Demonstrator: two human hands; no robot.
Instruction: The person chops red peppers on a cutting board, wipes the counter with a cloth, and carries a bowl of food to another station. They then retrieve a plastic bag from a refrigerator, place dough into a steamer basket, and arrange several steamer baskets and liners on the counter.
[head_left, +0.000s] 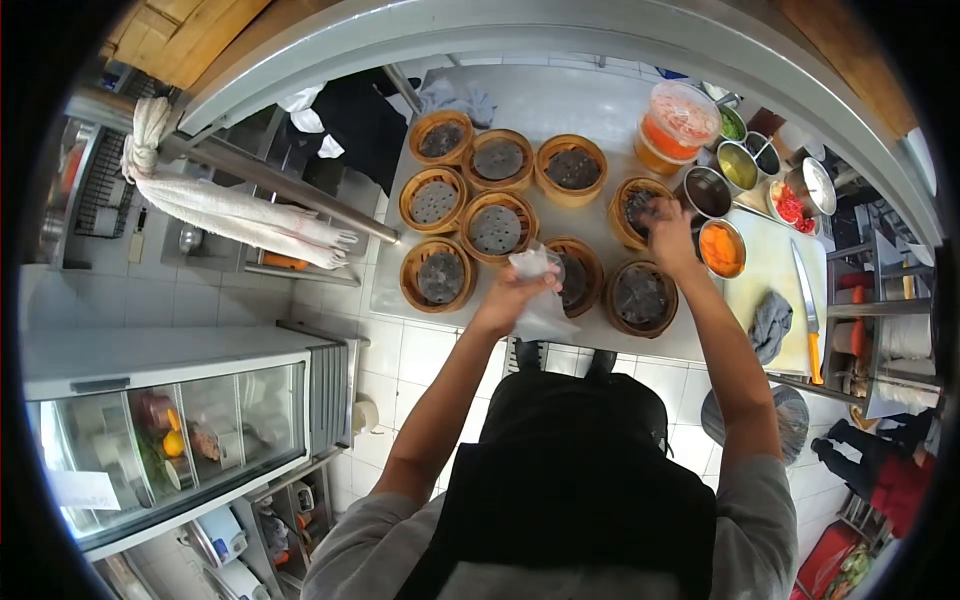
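My left hand (510, 295) is closed around a translucent white plastic bag (543, 315), above the front edge of the steel table. Beside it, partly hidden by the bag, is a bamboo steamer basket (590, 270). My right hand (668, 228) reaches into another bamboo steamer (625, 235) with a dark perforated liner; its fingertips are at the liner, and whether they pinch something is too small to tell. Nearer to me sits a steamer (640, 300) with a dark liner. Several more open steamers stand to the left, among them one with a grey perforated liner (495, 230).
Right of the steamers are a tub of orange food (680, 120), a bowl of orange pieces (721, 248), sauce bowls, and a cutting board (745, 300) with a grey cloth (771, 327) and an orange-handled knife (815, 340). A person in red (900, 490) stands at far right.
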